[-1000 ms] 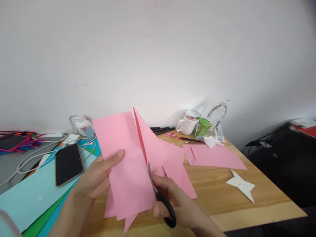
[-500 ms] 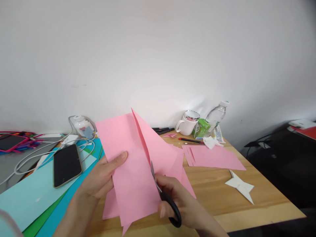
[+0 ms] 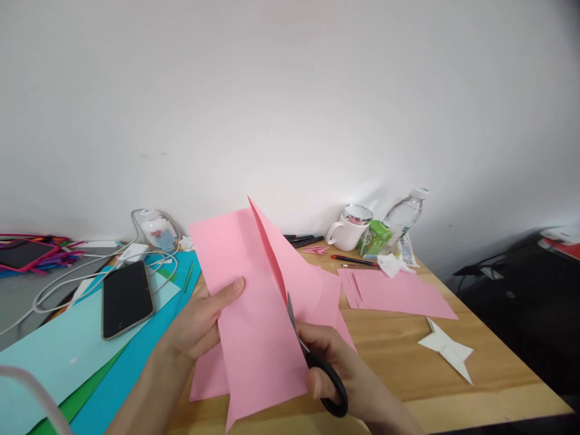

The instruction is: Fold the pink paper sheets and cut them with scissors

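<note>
My left hand (image 3: 208, 317) is closed on the left edge of a pink sheet of paper (image 3: 258, 338), thumb on top and fingers behind. A long slit runs down the sheet from its top edge. My right hand (image 3: 339, 368) grips black-handled scissors (image 3: 336, 386), whose blades lie in the paper at the lower end of the slit. To the right of the slit the paper leans away from the left half. More pink paper (image 3: 211, 374) lies on the table underneath, partly hidden by the held sheet.
Right of my hands lie pink strips (image 3: 399, 293) and a white folded paper star (image 3: 446, 347). Behind stand a white mug (image 3: 347, 232), a green box (image 3: 374, 238) and a water bottle (image 3: 403, 214). Left are a phone (image 3: 127, 299), white cable, blue paper (image 3: 97, 399) and a white jar (image 3: 158, 229).
The whole view has shifted slightly, so most things sit a little further right. Both hands keep their hold on the paper and scissors; the scissors remain at the slit.
</note>
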Demonstrator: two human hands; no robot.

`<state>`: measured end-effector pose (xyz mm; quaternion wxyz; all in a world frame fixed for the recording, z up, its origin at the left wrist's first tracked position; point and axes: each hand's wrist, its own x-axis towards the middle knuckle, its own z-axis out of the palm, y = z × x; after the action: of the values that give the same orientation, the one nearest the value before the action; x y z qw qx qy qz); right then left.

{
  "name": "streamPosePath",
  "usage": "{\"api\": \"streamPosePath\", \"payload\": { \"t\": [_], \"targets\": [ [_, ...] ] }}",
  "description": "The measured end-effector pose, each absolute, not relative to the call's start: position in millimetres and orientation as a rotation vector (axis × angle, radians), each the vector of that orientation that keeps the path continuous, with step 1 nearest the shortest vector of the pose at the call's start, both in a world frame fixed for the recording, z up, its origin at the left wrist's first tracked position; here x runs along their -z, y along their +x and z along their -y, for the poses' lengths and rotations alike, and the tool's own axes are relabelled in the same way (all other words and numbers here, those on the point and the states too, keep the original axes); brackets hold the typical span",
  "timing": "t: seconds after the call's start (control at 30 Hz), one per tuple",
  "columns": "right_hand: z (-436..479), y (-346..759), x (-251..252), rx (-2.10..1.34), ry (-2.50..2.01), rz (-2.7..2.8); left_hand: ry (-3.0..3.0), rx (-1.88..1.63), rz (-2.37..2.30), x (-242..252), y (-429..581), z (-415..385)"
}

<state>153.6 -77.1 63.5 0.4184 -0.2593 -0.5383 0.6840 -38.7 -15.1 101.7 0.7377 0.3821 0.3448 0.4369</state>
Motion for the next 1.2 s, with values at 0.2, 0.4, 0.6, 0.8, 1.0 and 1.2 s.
{"api": "streamPosePath", "payload": {
  "t": [0.2,0.4,0.6,0.8,1.0,1.2],
  "targets": [
    [78,157,-53,-1.73,-0.626,1.366,0.788,-0.927,-0.689,-96,-37,13],
    [74,160,-55,-1.699,-0.636,1.396,0.791,-0.953,-0.657,-95,-35,11],
    [72,160,-58,-1.731,-0.684,1.379,0.751,-0.886,-0.639,-93,-35,9],
    [72,161,-59,-1.773,-0.69,1.344,0.754,-0.89,-0.639,-91,-36,9],
    [71,160,-65,-1.717,-0.68,1.392,0.761,-0.892,-0.652,-90,-36,7],
    [72,161,-60,-1.712,-0.712,1.447,0.761,-0.89,-0.66,-90,-38,9]
  ]
}}
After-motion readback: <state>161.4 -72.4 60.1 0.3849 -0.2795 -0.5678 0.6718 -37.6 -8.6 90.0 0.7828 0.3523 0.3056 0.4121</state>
